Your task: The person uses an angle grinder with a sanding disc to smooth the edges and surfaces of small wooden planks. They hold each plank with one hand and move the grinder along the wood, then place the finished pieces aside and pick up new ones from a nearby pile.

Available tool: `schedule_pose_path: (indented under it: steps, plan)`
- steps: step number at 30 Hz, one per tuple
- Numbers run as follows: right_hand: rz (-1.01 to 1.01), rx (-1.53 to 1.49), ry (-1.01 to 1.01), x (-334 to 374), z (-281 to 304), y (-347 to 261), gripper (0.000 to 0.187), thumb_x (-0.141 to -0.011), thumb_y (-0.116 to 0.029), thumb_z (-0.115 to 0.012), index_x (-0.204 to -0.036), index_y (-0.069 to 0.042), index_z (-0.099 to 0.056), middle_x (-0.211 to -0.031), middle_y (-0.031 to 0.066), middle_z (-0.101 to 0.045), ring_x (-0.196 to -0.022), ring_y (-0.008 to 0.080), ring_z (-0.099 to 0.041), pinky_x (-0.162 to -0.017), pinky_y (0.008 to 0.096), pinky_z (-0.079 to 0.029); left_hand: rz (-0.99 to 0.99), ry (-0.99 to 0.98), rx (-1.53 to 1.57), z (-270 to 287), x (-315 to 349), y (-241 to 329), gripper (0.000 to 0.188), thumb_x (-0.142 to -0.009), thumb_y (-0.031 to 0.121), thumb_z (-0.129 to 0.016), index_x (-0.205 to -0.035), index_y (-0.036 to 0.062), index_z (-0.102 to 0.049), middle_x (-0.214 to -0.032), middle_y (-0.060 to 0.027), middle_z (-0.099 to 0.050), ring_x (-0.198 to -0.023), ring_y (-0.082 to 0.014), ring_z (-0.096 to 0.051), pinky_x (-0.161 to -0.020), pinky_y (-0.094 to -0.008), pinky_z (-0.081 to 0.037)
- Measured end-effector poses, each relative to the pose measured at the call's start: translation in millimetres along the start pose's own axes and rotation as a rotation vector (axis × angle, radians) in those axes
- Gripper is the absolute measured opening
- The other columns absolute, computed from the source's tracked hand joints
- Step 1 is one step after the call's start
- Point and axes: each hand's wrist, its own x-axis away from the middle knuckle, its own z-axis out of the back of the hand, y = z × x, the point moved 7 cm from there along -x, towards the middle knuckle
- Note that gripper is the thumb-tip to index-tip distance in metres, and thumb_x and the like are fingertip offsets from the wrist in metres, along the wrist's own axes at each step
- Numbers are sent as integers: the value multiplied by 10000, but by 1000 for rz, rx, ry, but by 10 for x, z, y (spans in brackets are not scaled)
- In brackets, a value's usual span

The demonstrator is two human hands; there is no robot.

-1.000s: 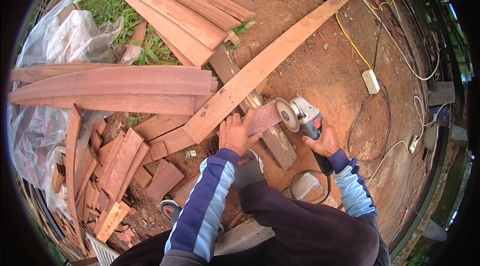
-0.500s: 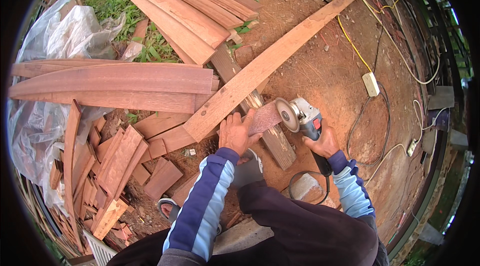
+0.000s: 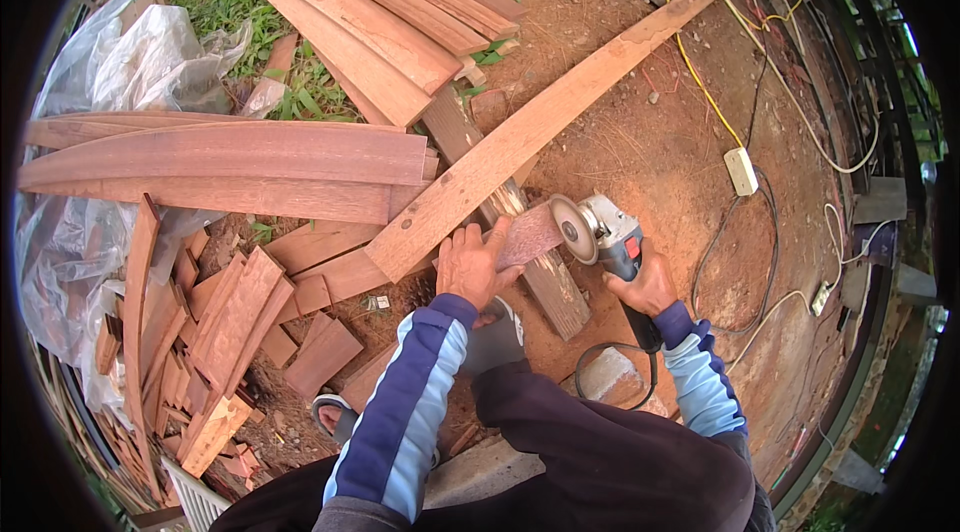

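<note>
Block (image 3: 530, 235) in the left hand (image 3: 468, 262), grinder (image 3: 615, 232) in the right hand (image 3: 643, 282)
The block's long axis runs from 8 o'clock, at the left hand, to 2 o'clock, at the disc (image 3: 572, 228); the grinder's runs from its handle at 5 o'clock to its head at 11. Against half a second ago, hands, block and grinder keep the same arrangement, and only the view has shifted slightly. The block lies at 2 o'clock from the left hand, which grips its near end, over the beam (image 3: 555, 292); the board (image 3: 550, 122) stretches toward 1 o'clock beyond. The right hand is wrapped round the grinder's body, the disc at 10 o'clock from it and overlapping the block's far end, though contact cannot be told
</note>
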Motion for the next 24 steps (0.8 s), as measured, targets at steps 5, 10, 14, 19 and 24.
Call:
schedule_pose_path:
  steps: [5,10,14,19,24]
  plan:
    - [-15,-24,-11,0,-9,15,650,-645,-299,-768,-1050,133,-501,-828,287,-642,-791,403,-667,-705,421,-529,-7,9,0,6,-2,6,741,-694,412,-782,-1332,137,-523,-900,-139,-520,-888,-320,-525,-788,-427,-407]
    - [-15,-6,-4,-11,-15,23,655,-644,-308,-765,-1049,134,-500,-824,287,-641,-782,408,-666,-701,425,-529,-8,15,2,7,1,4,740,-693,412,-782,-1333,148,-522,-898,-134,-520,-888,-321,-527,-787,-427,-408]
    - [-7,-9,10,-25,-18,30,662,-641,-318,-764,-1046,134,-499,-816,285,-640,-770,411,-664,-697,428,-528,-4,12,-3,-1,-3,0,738,-694,415,-781,-1336,160,-520,-897,-132,-519,-894,-322,-529,-788,-428,-408]
    - [0,-21,11,-50,-4,-6,662,-641,-319,-758,-1048,135,-501,-815,285,-639,-771,410,-664,-697,427,-527,-1,5,-1,2,0,2,739,-695,419,-778,-1336,159,-520,-896,-135,-520,-898,-323,-530,-789,-429,-408]
    - [21,-18,16,-55,-15,17,665,-641,-316,-756,-1056,137,-502,-815,283,-639,-774,408,-664,-697,424,-527,-6,10,1,4,-5,6,742,-694,415,-779,-1338,152,-520,-898,-137,-522,-897,-322,-529,-791,-427,-409]
